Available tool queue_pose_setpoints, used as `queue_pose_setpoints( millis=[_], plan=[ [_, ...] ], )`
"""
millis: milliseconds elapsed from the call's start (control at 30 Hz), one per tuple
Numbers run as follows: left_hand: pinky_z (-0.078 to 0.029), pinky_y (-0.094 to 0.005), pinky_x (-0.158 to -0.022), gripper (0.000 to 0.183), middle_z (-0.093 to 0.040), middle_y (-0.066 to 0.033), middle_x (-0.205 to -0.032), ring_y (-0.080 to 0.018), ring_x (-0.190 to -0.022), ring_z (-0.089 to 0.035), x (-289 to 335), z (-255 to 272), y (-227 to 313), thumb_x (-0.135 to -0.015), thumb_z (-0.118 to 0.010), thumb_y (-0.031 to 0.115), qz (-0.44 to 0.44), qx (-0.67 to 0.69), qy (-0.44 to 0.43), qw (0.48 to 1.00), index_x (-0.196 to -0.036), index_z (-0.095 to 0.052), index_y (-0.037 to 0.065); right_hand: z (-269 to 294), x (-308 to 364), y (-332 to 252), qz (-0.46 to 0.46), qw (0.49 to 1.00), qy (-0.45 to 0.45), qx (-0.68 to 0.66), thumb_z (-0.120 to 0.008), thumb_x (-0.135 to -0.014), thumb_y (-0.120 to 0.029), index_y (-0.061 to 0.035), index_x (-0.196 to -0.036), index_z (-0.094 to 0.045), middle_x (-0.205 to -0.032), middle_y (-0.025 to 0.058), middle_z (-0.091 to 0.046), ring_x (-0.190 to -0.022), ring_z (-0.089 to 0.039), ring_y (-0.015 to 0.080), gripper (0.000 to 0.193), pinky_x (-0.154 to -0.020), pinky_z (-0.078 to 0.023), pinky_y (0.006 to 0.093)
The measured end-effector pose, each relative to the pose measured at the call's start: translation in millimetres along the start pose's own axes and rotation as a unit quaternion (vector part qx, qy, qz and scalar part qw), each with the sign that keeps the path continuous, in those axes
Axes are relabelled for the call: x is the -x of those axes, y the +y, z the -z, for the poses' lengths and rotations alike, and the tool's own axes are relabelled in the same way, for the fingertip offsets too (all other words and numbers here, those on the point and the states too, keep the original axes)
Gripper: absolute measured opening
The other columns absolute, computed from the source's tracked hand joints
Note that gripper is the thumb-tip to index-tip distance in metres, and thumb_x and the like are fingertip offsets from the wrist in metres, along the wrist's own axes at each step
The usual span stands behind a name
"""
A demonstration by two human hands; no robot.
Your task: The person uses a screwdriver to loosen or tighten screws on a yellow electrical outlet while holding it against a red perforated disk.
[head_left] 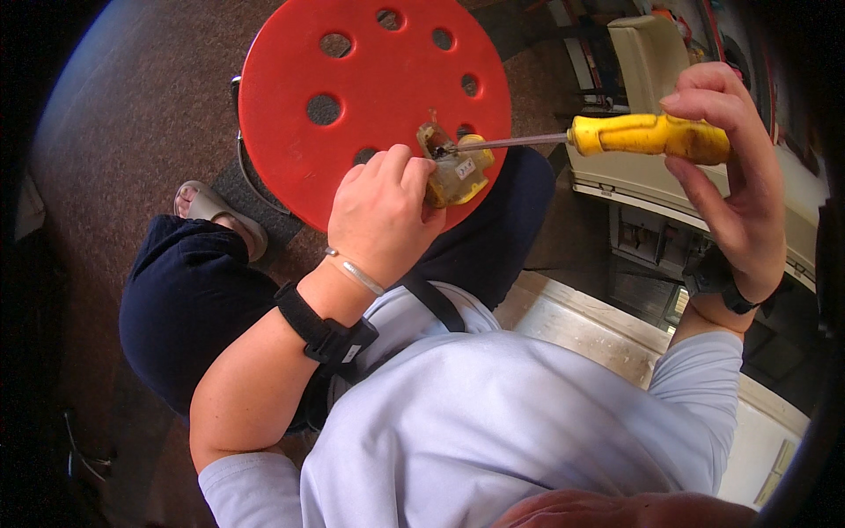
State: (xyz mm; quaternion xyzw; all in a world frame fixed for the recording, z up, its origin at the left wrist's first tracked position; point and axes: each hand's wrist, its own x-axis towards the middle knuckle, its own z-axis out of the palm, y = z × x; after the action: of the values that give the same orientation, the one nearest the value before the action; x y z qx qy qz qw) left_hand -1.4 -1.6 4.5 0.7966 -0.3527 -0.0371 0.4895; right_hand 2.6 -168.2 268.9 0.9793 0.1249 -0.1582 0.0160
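My left hand (385,195) grips a small yellowed, see-through plastic housing (459,176) with a white label, near the front right edge of a round red stool top (396,79). Dark parts show inside the housing, too small to make out. In my right hand (735,167) is a screwdriver (647,136) with a worn yellow handle, held between thumb and fingers. Its long metal shaft points left, and the tip meets the dark inner part of the housing. What exactly the tip touches is hidden.
Round holes ring the stool top, and a metal leg shows at its left. A cream-coloured cabinet or machine (647,66) stands at the right, above dark open shelving (647,238). My sandalled foot (216,211) rests on the brown floor (141,114) left of the stool.
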Motion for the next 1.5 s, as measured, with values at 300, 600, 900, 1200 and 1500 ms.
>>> queue_pose_setpoints(
  millis=[300,600,900,1200,1500],
  plan=[
    [-0.048,-0.033,-0.065,0.035,-0.053,-0.0071,-0.081,-0.0238,-0.073,-0.058,-0.1,-0.5,-1.2,-0.059,-0.074,0.015,0.0,-0.002,-0.001,1.0,-0.089,-0.058,0.008,-3.8,1.3,-8.7,-0.063,0.998,0.011,-0.011,-0.061,-0.084,-0.035,-0.0042,-0.116,-0.054,-0.106,0.0101,-0.054,-0.098,-0.055,0.0181,0.045,-0.084,-0.044,0.0256],
    [-0.048,-0.033,-0.064,0.035,-0.053,-0.0072,-0.081,-0.0241,-0.073,-0.058,0.0,-1.8,-2.2,-0.058,-0.074,0.014,-0.006,0.003,0.009,1.0,-0.089,-0.058,0.007,0.7,6.9,-2.8,-0.026,0.999,-0.023,-0.022,-0.059,-0.086,-0.029,-0.0035,-0.118,-0.051,-0.112,0.0108,-0.048,-0.101,-0.053,0.0191,0.042,-0.085,-0.042,0.0259],
    [-0.047,-0.0326,-0.063,0.035,-0.053,-0.007,-0.08,-0.0239,-0.072,-0.057,-0.4,-2.2,-2.1,-0.058,-0.074,0.014,-0.006,-0.002,0.011,1.0,-0.088,-0.058,0.008,-5.7,4.4,-9.7,-0.068,0.997,0.028,-0.005,-0.057,-0.087,-0.032,-0.0029,-0.118,-0.052,-0.112,0.0111,-0.051,-0.101,-0.053,0.0183,0.043,-0.086,-0.042,0.0254],
    [-0.048,-0.0322,-0.063,0.034,-0.053,-0.0069,-0.08,-0.0233,-0.072,-0.057,-0.9,-2.5,-2.0,-0.059,-0.074,0.014,-0.006,-0.007,0.012,1.0,-0.088,-0.058,0.007,-6.5,6.4,5.9,-0.013,0.999,0.021,-0.028,-0.056,-0.087,-0.02,-0.0017,-0.118,-0.051,-0.114,0.0115,-0.05,-0.1,-0.053,0.0181,0.036,-0.085,-0.042,0.025],
    [-0.048,-0.0329,-0.064,0.034,-0.054,-0.0071,-0.081,-0.0239,-0.074,-0.058,-1.2,-2.9,-3.5,-0.059,-0.074,0.014,-0.002,-0.005,0.004,1.0,-0.088,-0.057,0.007,-12.4,2.9,0.9,-0.002,0.999,0.044,-0.01,-0.058,-0.084,-0.01,-0.0028,-0.114,-0.055,-0.112,0.0123,-0.053,-0.101,-0.055,0.0181,0.03,-0.087,-0.044,0.026]
  ],
)
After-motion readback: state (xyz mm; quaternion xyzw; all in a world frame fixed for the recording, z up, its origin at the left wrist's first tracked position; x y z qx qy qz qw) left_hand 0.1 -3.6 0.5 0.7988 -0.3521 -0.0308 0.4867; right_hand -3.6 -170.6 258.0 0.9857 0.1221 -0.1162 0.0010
